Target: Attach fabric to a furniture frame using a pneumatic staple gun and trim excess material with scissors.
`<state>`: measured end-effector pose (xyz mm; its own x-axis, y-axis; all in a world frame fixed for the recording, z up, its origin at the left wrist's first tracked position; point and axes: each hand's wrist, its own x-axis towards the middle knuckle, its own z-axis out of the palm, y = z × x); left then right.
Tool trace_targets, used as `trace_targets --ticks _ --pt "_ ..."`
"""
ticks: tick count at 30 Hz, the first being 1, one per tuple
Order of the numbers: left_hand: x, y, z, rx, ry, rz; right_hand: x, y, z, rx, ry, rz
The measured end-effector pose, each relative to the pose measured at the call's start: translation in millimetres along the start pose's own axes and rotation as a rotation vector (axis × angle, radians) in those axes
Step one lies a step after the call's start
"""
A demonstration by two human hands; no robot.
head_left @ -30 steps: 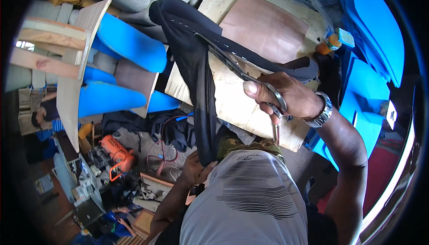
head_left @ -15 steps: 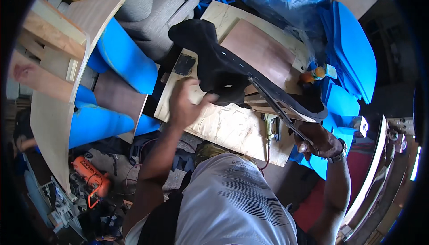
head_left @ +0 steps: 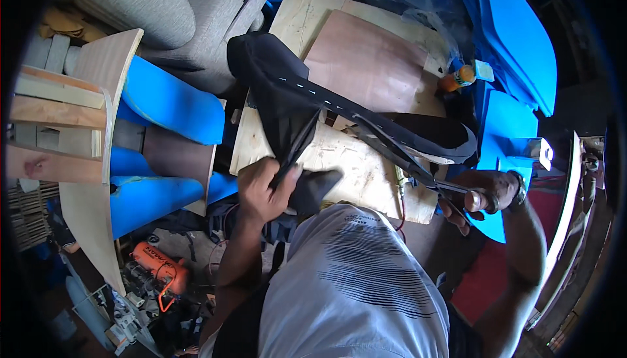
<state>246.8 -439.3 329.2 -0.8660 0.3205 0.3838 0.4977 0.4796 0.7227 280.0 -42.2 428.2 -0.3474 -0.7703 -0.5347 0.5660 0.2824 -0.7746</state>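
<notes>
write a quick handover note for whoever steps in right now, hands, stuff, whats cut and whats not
Left hand: gripping a bunched end of the black fabric over the board.
Right hand: holding scissors, blades in the fabric.
Done: a cut seems started near the board's middle.
Left: the fabric up toward the armchair looks uncut.

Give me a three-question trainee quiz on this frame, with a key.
1. True or false: the right hand holds scissors.
2. What does the left hand grip: (a) orange drill, (b) black fabric, (c) blue foam?
3. What does the fabric lie on?

Key: 1. True. 2. b. 3. A wooden board serving as a work surface.
</notes>
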Motion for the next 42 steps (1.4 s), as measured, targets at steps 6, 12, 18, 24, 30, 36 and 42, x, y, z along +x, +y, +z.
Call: trace_targets --ticks 6,12,18,24,30,36,42 --pt "2 30 0 0.060 -0.059 0.195 34 -26 -48 -0.141 -0.137 0.066" --pt "-5 17 7 -0.060 -0.009 0.135 64 -41 -48 -0.182 0.050 0.042" --pt "-26 -2 -10 -0.130 0.058 0.192 91 -44 -35 -0.197 0.120 0.028" --pt "-35 -11 -49 -0.112 -0.015 0.184 115 -55 -12 -0.171 0.149 -0.018" --pt "-43 -19 -80 -0.169 -0.002 0.241 151 -80 12 -0.255 0.245 -0.057" --pt "-72 -50 -127 -0.121 0.010 0.216 202 -86 38 -0.188 0.399 -0.120" --pt "-68 -144 -170 0.528 -0.040 -0.418 217 -62 79 -0.026 0.292 -0.272"
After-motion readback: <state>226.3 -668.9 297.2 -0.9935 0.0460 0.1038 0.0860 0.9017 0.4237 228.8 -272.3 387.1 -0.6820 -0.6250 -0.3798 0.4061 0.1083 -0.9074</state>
